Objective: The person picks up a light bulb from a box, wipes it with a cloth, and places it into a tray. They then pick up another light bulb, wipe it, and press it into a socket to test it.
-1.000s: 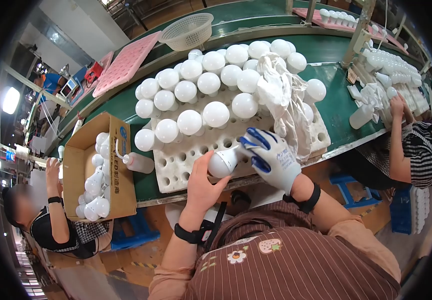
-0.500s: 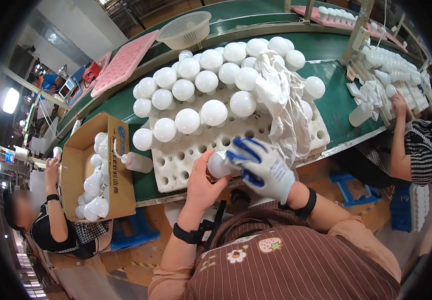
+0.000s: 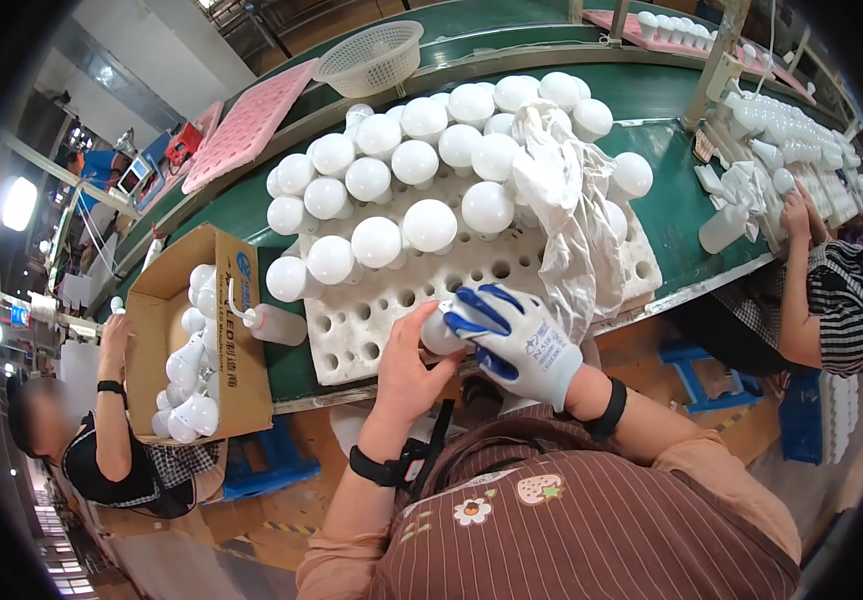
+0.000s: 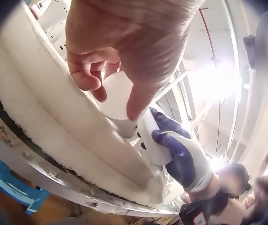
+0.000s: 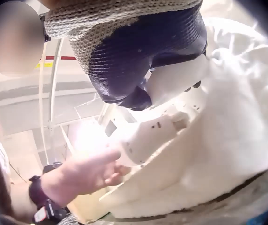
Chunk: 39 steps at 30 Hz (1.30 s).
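My bare left hand (image 3: 407, 365) holds a white light bulb (image 3: 438, 332) by its round dome, just over the near edge of the foam tray (image 3: 352, 335). In the left wrist view, thumb and fingers curl round the dome (image 4: 115, 96). My right hand (image 3: 524, 345), in a white glove with blue coated fingers, is close beside the bulb's base end. It grips a smooth white cylindrical piece (image 4: 153, 140) with small dark holes, also seen in the right wrist view. Several bulbs (image 3: 430, 225) stand dome up in the tray's far rows.
White cloth (image 3: 562, 210) drapes over the tray's right part. At left are a cardboard box (image 3: 252, 370) of bulbs and a spouted bottle (image 3: 277, 325). A white basket (image 3: 372, 60) and pink tray (image 3: 252, 125) lie beyond. Other people work at both sides.
My right hand has shifted slightly left and turned over the bulb's base end. My left hand keeps its hold on the bulb. The person at left has moved a raised hand.
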{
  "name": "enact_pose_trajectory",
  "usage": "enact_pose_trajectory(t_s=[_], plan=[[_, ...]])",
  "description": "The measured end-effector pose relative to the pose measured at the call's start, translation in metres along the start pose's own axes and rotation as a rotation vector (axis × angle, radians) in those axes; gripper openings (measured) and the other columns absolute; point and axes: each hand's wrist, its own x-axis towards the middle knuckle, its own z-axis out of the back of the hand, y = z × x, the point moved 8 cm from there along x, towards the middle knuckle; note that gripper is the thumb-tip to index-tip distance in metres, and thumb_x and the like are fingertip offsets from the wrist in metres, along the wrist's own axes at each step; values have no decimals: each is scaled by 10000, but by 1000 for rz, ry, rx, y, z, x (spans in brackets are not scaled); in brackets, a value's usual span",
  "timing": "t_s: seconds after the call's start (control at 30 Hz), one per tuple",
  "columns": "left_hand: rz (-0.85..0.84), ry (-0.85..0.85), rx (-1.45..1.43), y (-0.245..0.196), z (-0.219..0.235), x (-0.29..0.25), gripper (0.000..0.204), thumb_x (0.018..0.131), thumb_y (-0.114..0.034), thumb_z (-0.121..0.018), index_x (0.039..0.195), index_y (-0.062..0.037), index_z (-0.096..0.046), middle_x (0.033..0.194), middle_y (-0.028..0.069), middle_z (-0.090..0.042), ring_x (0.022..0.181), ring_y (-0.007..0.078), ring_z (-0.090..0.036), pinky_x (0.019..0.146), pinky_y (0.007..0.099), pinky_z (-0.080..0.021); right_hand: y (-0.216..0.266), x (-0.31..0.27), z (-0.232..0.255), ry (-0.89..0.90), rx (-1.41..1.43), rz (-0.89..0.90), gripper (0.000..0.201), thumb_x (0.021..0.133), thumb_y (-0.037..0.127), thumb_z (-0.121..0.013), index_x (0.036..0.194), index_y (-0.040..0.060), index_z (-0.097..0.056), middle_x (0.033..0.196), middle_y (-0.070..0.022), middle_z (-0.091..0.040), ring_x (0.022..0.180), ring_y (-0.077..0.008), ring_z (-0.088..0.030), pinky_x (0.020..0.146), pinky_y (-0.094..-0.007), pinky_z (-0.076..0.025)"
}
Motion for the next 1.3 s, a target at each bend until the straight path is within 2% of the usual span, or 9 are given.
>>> enact_pose_trajectory(t_s=[0.1, 0.3, 0.53, 0.67, 0.77, 0.87, 1.03, 1.2, 1.3], plan=[[-373, -131, 465, -38, 6, -3, 749, 703, -86, -810, 1368, -64, -465, 1283, 159, -537, 1083, 313, -598, 807, 366, -555, -26, -1, 12, -10, -169, -122, 492, 785, 170, -674, 1272, 196, -606, 1408, -123, -504, 1239, -354, -492, 1021, -498, -398], [83, -16, -18, 6, 5, 2, 733, 733, -109, -792, 1383, -65, -455, 1281, 170, -534, 1072, 306, -604, 809, 372, -555, -4, 1, 31, -72, -43, -49, 457, 763, 145, -674, 1215, 203, -635, 1419, -126, -493, 1255, -372, -476, 1031, -485, -398], [-356, -96, 478, -34, 5, 1, 714, 747, -122, -786, 1381, -83, -463, 1258, 166, -540, 1127, 328, -580, 851, 385, -535, -33, -6, 11, -7, -208, -175, 473, 765, 161, -679, 1231, 218, -622, 1415, -116, -493, 1272, -364, -459, 1036, -490, -376], [50, 22, 159, -14, 8, 5, 709, 725, -127, -786, 1356, -69, -468, 1293, 170, -530, 1138, 352, -572, 883, 400, -518, -28, -8, 25, -113, -147, -171, 461, 754, 160, -678, 1208, 225, -633, 1410, -109, -493, 1273, -374, -454, 1028, -500, -375], [79, 41, 118, -15, 4, 4, 713, 723, -129, -782, 1358, -69, -464, 1297, 179, -523, 1125, 368, -571, 909, 415, -503, -1, -6, 9, -28, -59, -52, 484, 749, 182, -694, 1228, 203, -625, 1403, -132, -497, 1287, -363, -453, 1029, -496, -386], [-318, -71, 465, -41, 5, 2, 707, 731, -132, -780, 1360, -69, -463, 1279, 191, -521, 1099, 369, -577, 917, 422, -498, -7, -6, -2, -26, -26, -34, 440, 771, 173, -677, 1208, 204, -631, 1404, -133, -495, 1284, -350, -457, 1029, -496, -388], [-231, -96, 424, -22, 12, 8, 697, 741, -117, -782, 1348, -19, -454, 1270, 198, -515, 1074, 354, -592, 902, 408, -509, -34, -8, 15, -68, -203, -193, 457, 753, 182, -693, 1205, 212, -632, 1413, -134, -486, 1273, -369, -452, 1029, -493, -377], [400, 28, -504, 13, 4, -1, 442, 926, -225, -678, 1243, 26, -501, 986, 108, -614, 756, 150, -617, 594, 281, -518, 5, 2, 13, -120, -120, 24, 409, 743, 182, -698, 1151, 200, -674, 1432, -143, -473, 1269, -387, -450, 1035, -497, -369], [409, 47, -821, 21, 2, -8, 397, 996, -357, -558, 1214, -28, -517, 933, 79, -615, 671, 151, -571, 531, 300, -462, -14, 8, 21, -104, -222, -87, 489, 740, 169, -692, 1224, 204, -632, 1421, -147, -479, 1254, -384, -463, 1032, -506, -369]])
